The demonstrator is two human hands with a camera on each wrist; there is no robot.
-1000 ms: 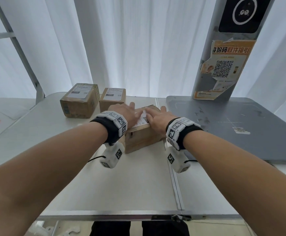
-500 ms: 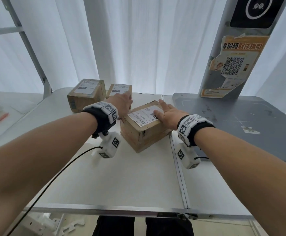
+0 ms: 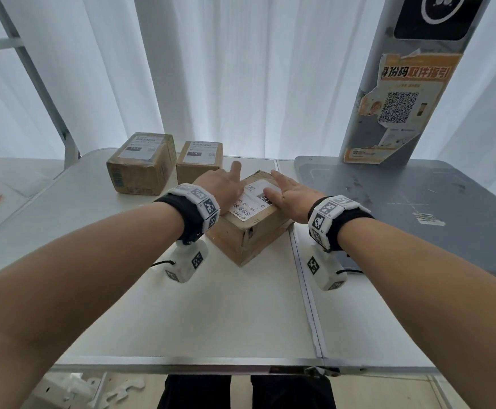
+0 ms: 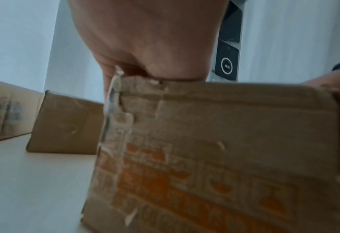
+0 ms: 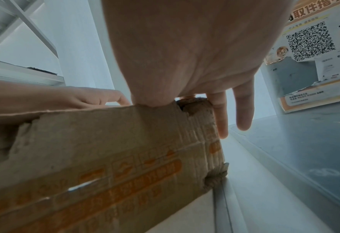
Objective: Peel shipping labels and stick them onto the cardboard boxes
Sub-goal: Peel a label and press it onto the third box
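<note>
A worn cardboard box (image 3: 252, 234) stands mid-table with one corner toward me. A white shipping label (image 3: 251, 202) lies on its top. My left hand (image 3: 224, 185) rests flat on the top's left part, fingers straight and reaching past the far edge. My right hand (image 3: 285, 191) presses flat on the label's right part. In the left wrist view the palm (image 4: 151, 39) sits on the top edge of the box (image 4: 215, 149). In the right wrist view the palm (image 5: 185, 47) bears on the box (image 5: 105, 157), with straight fingers (image 5: 243, 108) hanging over its far corner.
Two smaller labelled boxes (image 3: 140, 165) (image 3: 199, 162) stand at the back left of the white table (image 3: 211, 314). A grey platform (image 3: 418, 211) with a post carrying an orange QR poster (image 3: 400, 93) fills the right. A table seam (image 3: 305, 290) runs toward me.
The box has turned so that a corner faces me. My left hand left the top for the box's far left side, then came back onto it. My right hand stayed on the label.
</note>
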